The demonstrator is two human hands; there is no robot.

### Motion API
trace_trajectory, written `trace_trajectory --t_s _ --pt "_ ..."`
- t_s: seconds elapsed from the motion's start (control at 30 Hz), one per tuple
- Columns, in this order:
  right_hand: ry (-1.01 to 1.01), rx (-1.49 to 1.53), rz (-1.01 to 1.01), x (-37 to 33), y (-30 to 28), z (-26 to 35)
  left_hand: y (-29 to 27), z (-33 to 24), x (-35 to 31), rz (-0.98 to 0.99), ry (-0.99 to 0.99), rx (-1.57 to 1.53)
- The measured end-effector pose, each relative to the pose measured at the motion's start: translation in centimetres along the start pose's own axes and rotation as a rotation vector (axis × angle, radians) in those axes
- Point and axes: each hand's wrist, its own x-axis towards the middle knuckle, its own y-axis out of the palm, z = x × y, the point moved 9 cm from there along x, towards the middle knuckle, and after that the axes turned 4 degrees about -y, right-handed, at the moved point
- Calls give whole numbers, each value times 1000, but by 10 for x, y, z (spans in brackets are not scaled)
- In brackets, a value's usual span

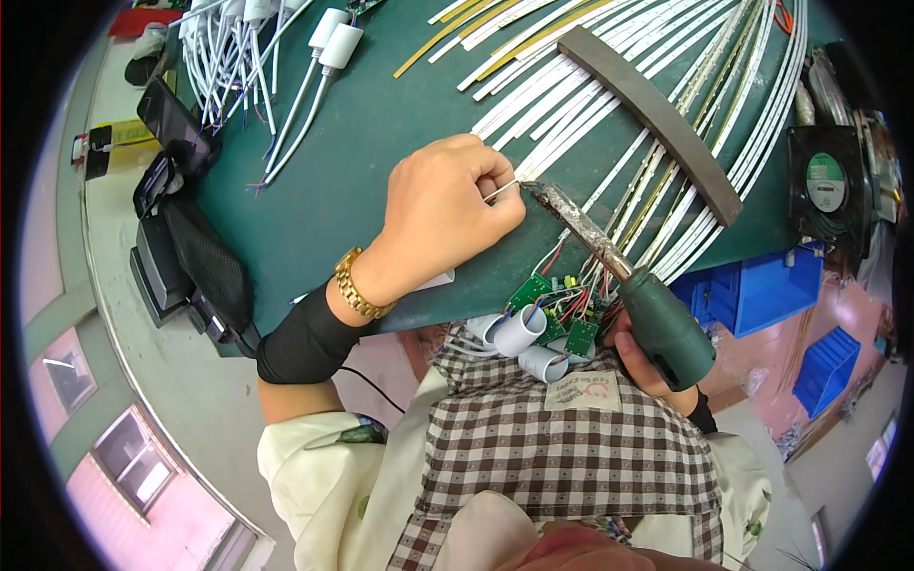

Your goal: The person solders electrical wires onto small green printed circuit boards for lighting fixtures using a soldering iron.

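Note:
My left hand [447, 195] is closed over the green mat, its thumb and curled fingers pinching a thin pale wire [503, 190]; whether it is solder or a lead I cannot tell. The wire's end meets the dark tip of a soldering iron [581, 226]. My right hand [640, 360], partly hidden behind the iron's green handle, grips it from below. Under the iron, at the mat's near edge, lie green circuit boards [581, 338] with red and black wires. White cylindrical housings [520, 330] sit beside them against my apron.
Many white and yellow LED strips [562, 124] fan across the bench, a curved dark bar [657, 124] lying over them. White cabled lamp holders [340, 46] lie at the far left. A black fan [826, 181] stands right; blue bins [776, 290] are below the bench.

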Motion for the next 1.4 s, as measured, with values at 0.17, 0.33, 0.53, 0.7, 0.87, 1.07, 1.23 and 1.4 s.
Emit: trace_trajectory --t_s 0.17,0.33,0.53,0.7,0.87,1.07,1.23,1.4 --pt "29 -36 -15 2 -1 1 0 0 0 -5 4 -1" --pt "74 -39 -34 -13 0 -12 0 0 1 -10 16 -12" --pt "177 4 -135 -23 -5 -22 -1 0 0 -22 18 -24" --pt "-1 28 -41 -21 0 -13 0 -2 0 -25 27 -16" --pt "14 -15 50 -23 5 -20 0 -1 0 -30 33 -12" --pt "86 -5 -64 -19 1 -22 -1 -2 -1 -49 51 -11" --pt "33 41 -128 -12 -2 -11 0 -1 -1 -34 36 -13" --pt "40 59 -118 -6 -1 -4 -1 -1 -1 -43 41 -10"
